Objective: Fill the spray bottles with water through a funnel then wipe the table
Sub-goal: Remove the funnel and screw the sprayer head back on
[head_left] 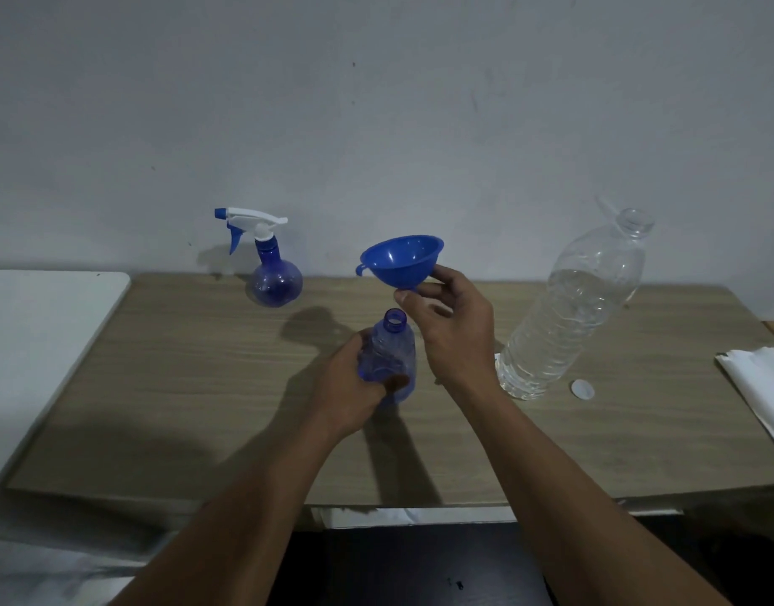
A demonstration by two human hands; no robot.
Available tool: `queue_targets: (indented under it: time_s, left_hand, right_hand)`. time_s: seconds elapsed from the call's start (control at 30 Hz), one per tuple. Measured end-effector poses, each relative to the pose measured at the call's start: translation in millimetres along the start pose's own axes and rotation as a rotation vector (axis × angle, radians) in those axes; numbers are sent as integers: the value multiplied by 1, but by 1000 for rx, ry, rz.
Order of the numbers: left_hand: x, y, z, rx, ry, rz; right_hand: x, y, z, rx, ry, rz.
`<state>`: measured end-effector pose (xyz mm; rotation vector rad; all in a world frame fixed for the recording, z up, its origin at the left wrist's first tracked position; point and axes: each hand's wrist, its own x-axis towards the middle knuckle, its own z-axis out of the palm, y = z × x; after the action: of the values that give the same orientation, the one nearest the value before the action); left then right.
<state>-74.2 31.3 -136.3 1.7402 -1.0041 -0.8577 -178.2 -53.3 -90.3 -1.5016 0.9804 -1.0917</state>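
Observation:
An open blue spray bottle (392,352) without its sprayer stands on the middle of the wooden table (180,387). My left hand (354,387) grips its body. My right hand (453,330) pinches a blue funnel (400,260) just above and behind the bottle's mouth, tilted, with its spout hidden behind my fingers. A second round blue spray bottle (271,273) with a white and blue trigger head stands at the back left. A large clear water bottle (577,308), uncapped and about two thirds full, stands at the right.
The water bottle's white cap (583,390) lies on the table to its right. Folded white paper towels (765,387) lie at the table's right edge. A white surface (35,334) adjoins the table on the left. A grey wall runs behind.

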Motion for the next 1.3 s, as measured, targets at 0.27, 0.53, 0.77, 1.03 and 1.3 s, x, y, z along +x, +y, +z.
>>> queue_targets:
  time_s: [0.27, 0.53, 0.77, 1.03, 1.3]
  left_hand:
    - [4, -16, -1, -23, 70, 21]
    - [6, -26, 5, -61, 83, 72]
    - [8, -33, 7, -68, 93, 102]
    - [1, -35, 11, -92, 103, 90]
    - [-6, -34, 12, -102, 104, 63]
  right_hand:
    - [38, -8, -30, -272, 96, 29]
    - [83, 49, -26, -981, -126, 119]
    - [114, 68, -6, -1224, -300, 203]
    - [107, 63, -10, -1153, -294, 241]
    - [50, 50, -27, -1428, -341, 126]
